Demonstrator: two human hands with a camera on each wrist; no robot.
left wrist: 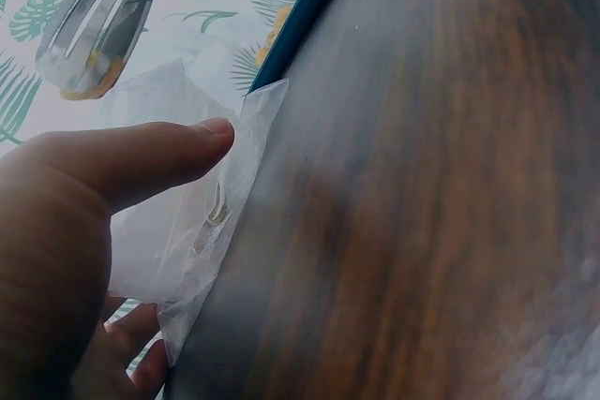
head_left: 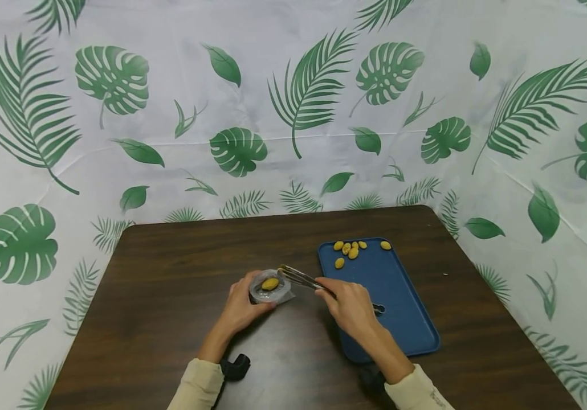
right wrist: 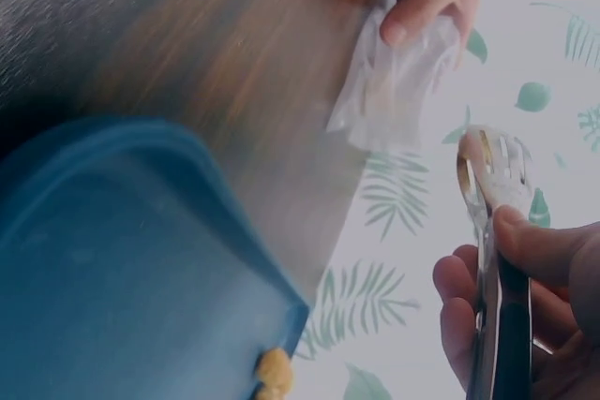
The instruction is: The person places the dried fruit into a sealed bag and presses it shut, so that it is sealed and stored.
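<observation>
Tongs [head_left: 301, 278] in right hand [head_left: 350, 307]; sleeve lettering [head_left: 435, 397] illegible

The fingers of the right hand [head_left: 350, 304] hide the middle of the tongs [head_left: 298, 277]; behind them, the forearm [head_left: 388, 350] covers part of the tray [head_left: 411, 322]. The left wrist view shows the left hand's [left wrist: 56, 217] thumb hiding part of the bag [left wrist: 169, 231]; above those fingers, the tongs pass the top edge. Left of the right fingers, the bottom edge of the right wrist view cuts the yellow pieces [right wrist: 274, 372].

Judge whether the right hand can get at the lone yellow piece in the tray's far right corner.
Probably yes: nothing visible stands between the right hand and that yellow piece, though the gripped tongs seem to hold another.
</observation>
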